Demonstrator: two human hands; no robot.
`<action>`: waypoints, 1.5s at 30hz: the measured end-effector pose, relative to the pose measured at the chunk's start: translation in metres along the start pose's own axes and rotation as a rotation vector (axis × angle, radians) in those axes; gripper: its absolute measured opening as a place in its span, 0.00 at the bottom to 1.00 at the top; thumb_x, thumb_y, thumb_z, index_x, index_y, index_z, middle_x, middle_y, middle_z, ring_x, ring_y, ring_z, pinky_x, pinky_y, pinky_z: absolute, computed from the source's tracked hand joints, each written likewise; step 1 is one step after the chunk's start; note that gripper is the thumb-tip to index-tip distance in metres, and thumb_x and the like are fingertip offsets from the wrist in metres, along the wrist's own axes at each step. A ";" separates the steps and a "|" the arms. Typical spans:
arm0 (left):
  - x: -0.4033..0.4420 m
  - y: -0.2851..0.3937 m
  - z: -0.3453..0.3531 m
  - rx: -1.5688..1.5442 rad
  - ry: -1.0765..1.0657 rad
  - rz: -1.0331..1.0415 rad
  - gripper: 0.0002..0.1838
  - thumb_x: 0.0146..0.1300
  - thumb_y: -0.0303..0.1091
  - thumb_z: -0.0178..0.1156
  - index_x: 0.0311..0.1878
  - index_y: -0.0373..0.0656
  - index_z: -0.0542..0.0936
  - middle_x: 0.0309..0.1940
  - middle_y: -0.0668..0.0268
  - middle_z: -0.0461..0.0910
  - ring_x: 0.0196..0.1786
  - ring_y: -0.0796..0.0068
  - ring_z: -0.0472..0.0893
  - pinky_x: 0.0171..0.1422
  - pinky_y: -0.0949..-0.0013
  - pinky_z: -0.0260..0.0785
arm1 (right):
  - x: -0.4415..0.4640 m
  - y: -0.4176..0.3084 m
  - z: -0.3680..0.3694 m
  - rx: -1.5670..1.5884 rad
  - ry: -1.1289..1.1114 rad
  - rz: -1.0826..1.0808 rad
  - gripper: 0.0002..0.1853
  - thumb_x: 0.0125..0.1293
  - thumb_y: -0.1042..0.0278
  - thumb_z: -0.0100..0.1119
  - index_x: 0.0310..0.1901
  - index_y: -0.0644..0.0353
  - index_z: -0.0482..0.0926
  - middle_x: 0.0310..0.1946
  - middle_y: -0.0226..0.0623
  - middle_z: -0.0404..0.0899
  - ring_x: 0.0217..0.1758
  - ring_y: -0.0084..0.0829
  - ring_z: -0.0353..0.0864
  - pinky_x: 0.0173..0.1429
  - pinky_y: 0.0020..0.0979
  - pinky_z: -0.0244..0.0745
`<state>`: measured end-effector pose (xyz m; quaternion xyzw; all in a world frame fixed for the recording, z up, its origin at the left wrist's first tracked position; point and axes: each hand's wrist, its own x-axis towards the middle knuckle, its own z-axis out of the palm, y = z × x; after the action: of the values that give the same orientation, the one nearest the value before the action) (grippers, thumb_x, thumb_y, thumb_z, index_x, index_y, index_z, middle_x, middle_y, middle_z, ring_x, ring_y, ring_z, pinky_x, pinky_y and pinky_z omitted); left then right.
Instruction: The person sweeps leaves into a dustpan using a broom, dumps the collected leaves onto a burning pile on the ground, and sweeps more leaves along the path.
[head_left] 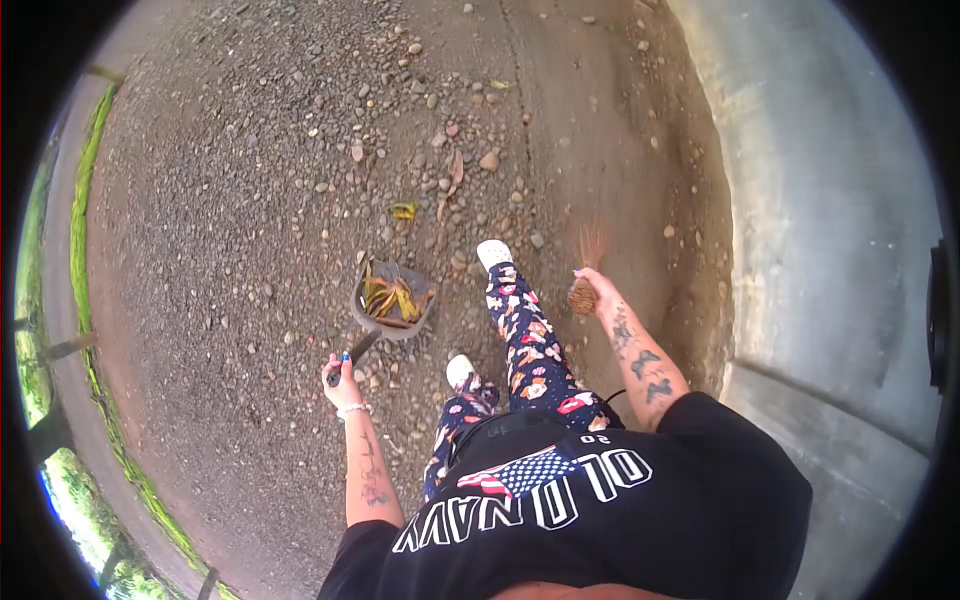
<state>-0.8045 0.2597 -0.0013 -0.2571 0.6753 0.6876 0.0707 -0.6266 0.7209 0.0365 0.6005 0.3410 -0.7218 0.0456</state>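
Note:
My left hand [341,376] is closed around the dark handle of a dustpan [405,331]. Yellow and brown dry leaves [390,298] lie inside its pan, which is low over or on the gravel; I cannot tell which. In my right hand [598,286] is a hand broom of thin bristles, its bound brown end [582,297] toward me and the bristles [592,245] pointing away, slightly blurred. Beyond the dustpan a yellow-green leaf [404,211] rests on the stones, and a brown curled leaf [456,170] lies farther out.
Gravel and loose stones [260,200] cover the ground, with smoother dirt [590,130] toward the right. A pale wall [820,200] runs along the right side. Far left is a green strip [88,180] beside posts. My white shoes [493,254] stand between both tools.

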 end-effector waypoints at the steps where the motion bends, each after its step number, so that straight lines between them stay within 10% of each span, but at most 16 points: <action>1: 0.000 0.006 0.013 0.053 -0.027 -0.025 0.09 0.46 0.22 0.61 0.29 0.40 0.71 0.51 0.51 0.68 0.52 0.67 0.69 0.55 0.69 0.62 | 0.013 -0.015 0.012 0.020 0.000 0.063 0.14 0.45 0.58 0.59 0.29 0.57 0.71 0.21 0.35 0.76 0.22 0.30 0.75 0.28 0.31 0.73; 9: 0.032 0.005 0.072 0.071 0.025 -0.014 0.10 0.46 0.17 0.58 0.31 0.40 0.71 0.53 0.50 0.65 0.53 0.66 0.68 0.55 0.69 0.61 | -0.085 -0.184 -0.007 -0.274 -0.173 -0.046 0.24 0.49 0.66 0.54 0.49 0.61 0.61 0.34 0.41 0.73 0.31 0.31 0.76 0.27 0.30 0.75; 14: 0.050 0.030 0.117 0.081 0.135 -0.044 0.10 0.46 0.16 0.57 0.31 0.40 0.70 0.54 0.53 0.65 0.39 0.73 0.74 0.36 0.78 0.69 | 0.060 -0.328 -0.004 -0.903 0.042 -0.399 0.33 0.42 0.71 0.59 0.53 0.64 0.58 0.41 0.40 0.69 0.40 0.30 0.72 0.32 0.32 0.75; 16: 0.064 0.024 0.116 0.112 0.123 0.035 0.10 0.46 0.17 0.57 0.30 0.41 0.70 0.53 0.55 0.67 0.36 0.77 0.73 0.30 0.81 0.65 | 0.135 -0.384 0.018 -1.257 0.179 -0.582 0.36 0.37 0.67 0.63 0.53 0.63 0.62 0.45 0.41 0.69 0.45 0.33 0.72 0.49 0.30 0.69; 20: 0.068 0.060 0.138 0.224 0.153 -0.046 0.09 0.46 0.18 0.57 0.29 0.43 0.71 0.50 0.60 0.70 0.22 0.87 0.67 0.21 0.84 0.56 | 0.221 -0.454 0.078 -1.617 0.306 -0.499 0.37 0.34 0.64 0.63 0.53 0.59 0.64 0.44 0.44 0.73 0.47 0.37 0.73 0.50 0.29 0.67; 25: 0.075 0.088 0.153 0.222 0.175 -0.037 0.09 0.44 0.18 0.58 0.29 0.42 0.72 0.50 0.58 0.71 0.25 0.85 0.69 0.24 0.83 0.58 | 0.198 -0.472 0.113 -1.987 -0.183 -0.442 0.38 0.33 0.66 0.62 0.53 0.56 0.63 0.42 0.44 0.73 0.46 0.39 0.72 0.49 0.32 0.67; 29: 0.090 0.080 0.145 0.164 0.125 -0.012 0.10 0.42 0.16 0.59 0.28 0.40 0.72 0.47 0.54 0.71 0.53 0.66 0.69 0.55 0.70 0.62 | 0.107 -0.509 0.087 -1.889 -0.496 -0.456 0.37 0.36 0.71 0.61 0.54 0.57 0.62 0.43 0.40 0.72 0.46 0.33 0.71 0.51 0.30 0.65; 33: 0.100 0.083 0.156 0.154 0.147 -0.013 0.10 0.42 0.17 0.59 0.29 0.40 0.72 0.48 0.54 0.71 0.51 0.68 0.70 0.55 0.69 0.61 | 0.043 -0.498 0.080 -1.592 -0.439 -0.067 0.36 0.40 0.79 0.56 0.56 0.56 0.58 0.41 0.36 0.70 0.41 0.26 0.71 0.46 0.27 0.68; 41: 0.117 0.055 0.195 0.340 0.130 0.194 0.11 0.38 0.18 0.62 0.27 0.40 0.74 0.43 0.55 0.74 0.47 0.69 0.73 0.51 0.72 0.64 | 0.101 -0.279 0.100 -1.443 -0.285 -0.327 0.33 0.41 0.68 0.62 0.52 0.63 0.62 0.39 0.38 0.72 0.41 0.27 0.71 0.45 0.27 0.68; 45: 0.120 0.055 0.210 0.273 0.149 0.143 0.11 0.38 0.17 0.62 0.27 0.41 0.73 0.43 0.56 0.74 0.47 0.69 0.73 0.51 0.72 0.63 | 0.032 -0.288 0.105 -1.200 -0.378 -0.064 0.33 0.42 0.72 0.59 0.54 0.61 0.61 0.40 0.37 0.71 0.41 0.26 0.71 0.45 0.26 0.68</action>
<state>-0.9859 0.4286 -0.0152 -0.2466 0.7823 0.5719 0.0055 -0.8605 0.8940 0.1385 0.3219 0.6903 -0.4996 0.4126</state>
